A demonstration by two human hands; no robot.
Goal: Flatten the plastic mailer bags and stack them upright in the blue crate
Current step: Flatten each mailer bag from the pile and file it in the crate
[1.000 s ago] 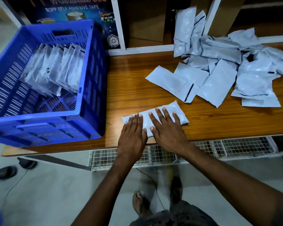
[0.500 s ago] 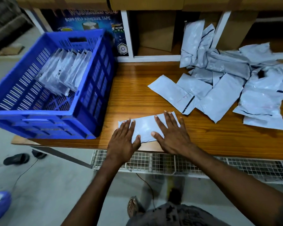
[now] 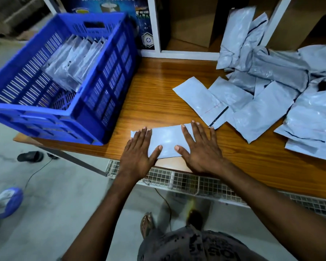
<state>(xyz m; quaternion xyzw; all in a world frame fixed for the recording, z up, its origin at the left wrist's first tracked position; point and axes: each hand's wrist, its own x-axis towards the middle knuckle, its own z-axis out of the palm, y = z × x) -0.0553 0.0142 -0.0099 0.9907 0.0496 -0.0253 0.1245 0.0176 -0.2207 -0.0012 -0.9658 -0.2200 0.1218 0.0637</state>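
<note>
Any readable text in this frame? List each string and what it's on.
"BOPP SELF ADHESIVE TAPE": on the blue printed panel behind the blue crate, letter tops cropped by the frame edge.
Hexagon badge and small print on that panel: too blurred to read.
Shirt print, bottom of frame: blurred, unreadable.
Mailer bags: no readable print.

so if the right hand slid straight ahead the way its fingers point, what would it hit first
Most likely the loose flat mailer lying on the table just beyond the right hand; its black-striped end looks almost at the outer fingertip.
</note>
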